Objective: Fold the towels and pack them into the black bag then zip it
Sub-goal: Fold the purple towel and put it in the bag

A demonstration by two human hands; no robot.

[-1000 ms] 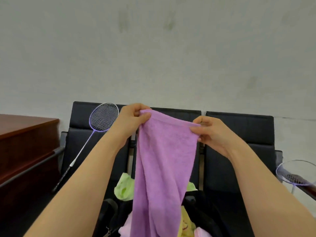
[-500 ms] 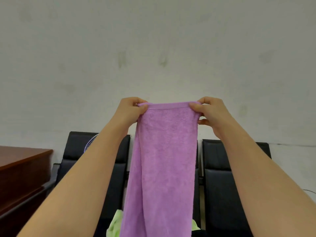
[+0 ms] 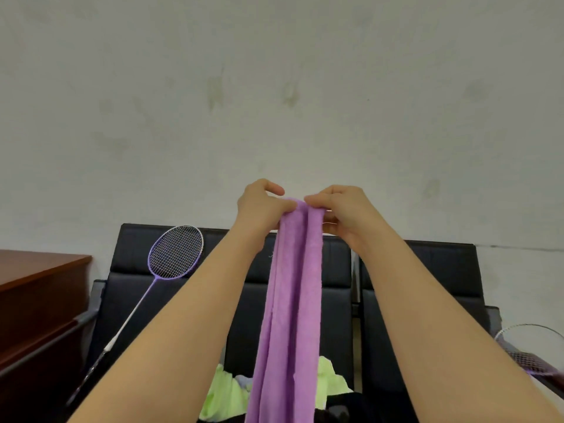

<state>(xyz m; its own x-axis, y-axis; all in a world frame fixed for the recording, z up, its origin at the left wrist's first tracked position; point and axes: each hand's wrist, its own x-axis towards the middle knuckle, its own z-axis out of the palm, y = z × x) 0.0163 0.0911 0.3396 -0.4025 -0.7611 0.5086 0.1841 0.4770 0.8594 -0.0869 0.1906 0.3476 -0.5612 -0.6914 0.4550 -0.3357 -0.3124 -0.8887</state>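
At 12 o'clock, my left hand (image 3: 262,206) and right hand (image 3: 341,209) pinch the long purple terry towel (image 3: 293,300) corners together: lengthwise fold. Next: halve its length.

No legible text, label, brand, number or sign appears on any surface in the head view; wall, chairs, rackets and towels carry none.

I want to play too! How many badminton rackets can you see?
2. One purple-framed badminton racket leans on the black chair at left; another purple racket sits at the right edge, partly cut off. More may be hidden.
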